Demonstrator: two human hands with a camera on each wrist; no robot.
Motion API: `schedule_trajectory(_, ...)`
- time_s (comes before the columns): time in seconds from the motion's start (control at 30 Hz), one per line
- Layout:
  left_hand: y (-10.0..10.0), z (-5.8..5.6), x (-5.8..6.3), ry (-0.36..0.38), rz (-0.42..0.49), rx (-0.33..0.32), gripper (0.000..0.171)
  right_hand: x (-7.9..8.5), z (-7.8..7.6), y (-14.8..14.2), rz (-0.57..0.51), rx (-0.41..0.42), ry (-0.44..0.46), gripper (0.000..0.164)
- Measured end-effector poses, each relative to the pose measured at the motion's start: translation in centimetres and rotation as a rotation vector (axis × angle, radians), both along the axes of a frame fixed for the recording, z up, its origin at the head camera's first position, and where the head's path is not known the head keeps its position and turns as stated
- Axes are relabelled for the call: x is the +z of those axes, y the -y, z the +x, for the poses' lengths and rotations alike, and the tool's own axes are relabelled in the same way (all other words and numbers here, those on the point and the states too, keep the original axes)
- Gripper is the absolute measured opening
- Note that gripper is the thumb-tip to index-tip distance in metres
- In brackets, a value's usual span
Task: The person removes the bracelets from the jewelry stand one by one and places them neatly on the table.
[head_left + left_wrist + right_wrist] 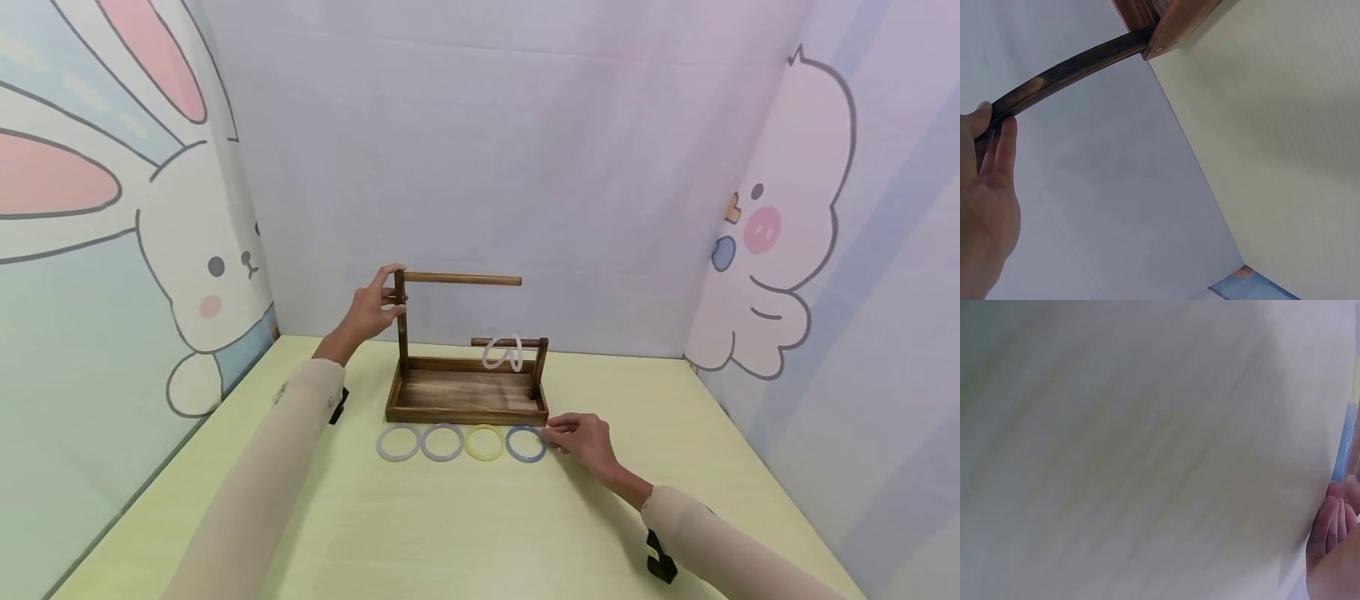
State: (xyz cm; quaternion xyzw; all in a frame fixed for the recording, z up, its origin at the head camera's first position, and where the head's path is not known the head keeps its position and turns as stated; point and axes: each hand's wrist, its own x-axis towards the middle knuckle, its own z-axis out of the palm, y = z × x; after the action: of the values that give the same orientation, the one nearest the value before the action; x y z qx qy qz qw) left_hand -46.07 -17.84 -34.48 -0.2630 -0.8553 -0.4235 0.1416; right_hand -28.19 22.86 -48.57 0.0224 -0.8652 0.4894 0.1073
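My left hand grips the top of the tall post of a dark wooden rack, thumb and fingers on either side of it. Its long peg is bare. At the front right, my right hand pinches the right edge of a blue ring, which lies before the tray. In the right wrist view, fingertips meet the end of the blue ring. A yellow ring and two pale purple rings, one in the middle and one leftmost, continue the row leftward.
Two whitish rings hang on the rack's short peg. The rack's shallow tray stands on a pale yellow table. A plain cloth wall rises behind, with cartoon-printed walls at both sides.
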Motion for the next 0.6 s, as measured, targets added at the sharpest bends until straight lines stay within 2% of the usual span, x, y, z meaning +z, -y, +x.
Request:
schedule_trajectory(0.23, 0.0, 0.0, 0.1, -0.003, -0.003, -0.011, 0.077, 0.5, 0.2, -0.3, 0.003, -0.019, 0.018, 0.019)
schedule_trajectory(0.6, 0.2, -0.1, 0.0, -0.013, -0.013, -0.002, 0.076, 1.7, 0.1, -0.3, 0.05, -0.039, -0.022, 0.018)
